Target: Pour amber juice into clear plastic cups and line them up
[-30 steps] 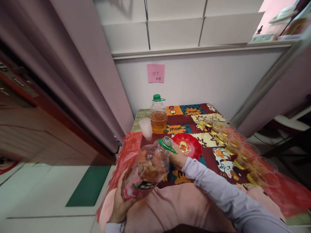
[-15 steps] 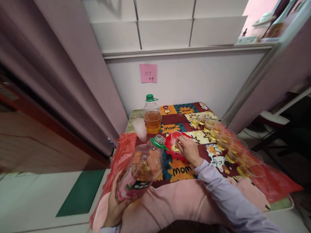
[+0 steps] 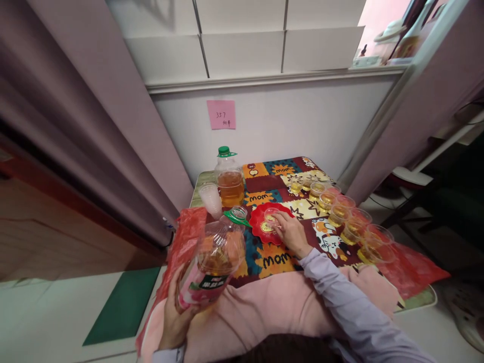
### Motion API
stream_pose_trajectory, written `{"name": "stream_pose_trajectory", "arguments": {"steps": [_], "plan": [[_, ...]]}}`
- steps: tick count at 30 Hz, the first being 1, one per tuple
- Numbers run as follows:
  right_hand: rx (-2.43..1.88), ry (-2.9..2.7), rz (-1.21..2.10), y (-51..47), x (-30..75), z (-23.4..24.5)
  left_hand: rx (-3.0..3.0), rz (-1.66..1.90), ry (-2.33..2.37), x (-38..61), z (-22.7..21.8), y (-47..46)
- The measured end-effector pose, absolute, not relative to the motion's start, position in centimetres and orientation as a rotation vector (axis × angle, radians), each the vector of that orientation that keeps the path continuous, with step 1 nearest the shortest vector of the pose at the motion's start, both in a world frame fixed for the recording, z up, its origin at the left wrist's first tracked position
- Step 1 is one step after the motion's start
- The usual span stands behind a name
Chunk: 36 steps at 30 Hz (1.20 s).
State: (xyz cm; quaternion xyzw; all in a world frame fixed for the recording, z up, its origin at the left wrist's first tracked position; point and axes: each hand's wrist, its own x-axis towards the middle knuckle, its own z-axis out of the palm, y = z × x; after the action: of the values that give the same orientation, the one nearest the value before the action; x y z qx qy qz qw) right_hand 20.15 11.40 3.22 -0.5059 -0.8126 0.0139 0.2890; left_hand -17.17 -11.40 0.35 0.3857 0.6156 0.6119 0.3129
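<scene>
My left hand [image 3: 174, 320] grips the lower side of a large clear plastic juice bottle [image 3: 214, 262], which tilts slightly to the right. Its mouth is uncapped, with a green ring handle [image 3: 237, 217] around the neck. Amber drink and a pink label show through and on it. At the red scalloped plate [image 3: 257, 227], my right hand [image 3: 294, 236] has its fingers closed on a small clear plastic cup [image 3: 270, 217]. The cup sits over the plate's gold-patterned middle and is partly hidden by the fingers.
Behind stands a second juice bottle [image 3: 230, 186] with a green cap, beside a leaning stack of clear cups [image 3: 210, 198]. Several cups of yellow drink [image 3: 339, 214] line the table's right side. Red plastic sheeting [image 3: 416, 267] hangs over both table edges. A wall closes off the back.
My right hand has lowered the cup onto or close to the red plate. The left hand still holds the bottle in nearly the same pose. The whole view has shifted slightly.
</scene>
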Motion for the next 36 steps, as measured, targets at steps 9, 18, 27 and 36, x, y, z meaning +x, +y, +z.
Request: {"name": "stream_pose_trajectory", "arguments": {"steps": [9,18,27,36], "plan": [[-1.428,-1.579,0.015,9.6,20.2,0.7,1.015,1.634,1.646,-16.2,1.3,-11.0],[-0.901,-1.662,0.408,5.6,19.9,-0.2,1.034,1.648,1.621,-15.5,1.8,-11.1],[-0.531,-1.313,1.734,3.7,12.8,2.6,1.047,1.717,1.575,-14.7,2.3,-11.0],[-0.416,-1.055,2.008,5.4,9.4,2.7,1.047,1.717,1.559,-13.1,2.9,-10.9]]}}
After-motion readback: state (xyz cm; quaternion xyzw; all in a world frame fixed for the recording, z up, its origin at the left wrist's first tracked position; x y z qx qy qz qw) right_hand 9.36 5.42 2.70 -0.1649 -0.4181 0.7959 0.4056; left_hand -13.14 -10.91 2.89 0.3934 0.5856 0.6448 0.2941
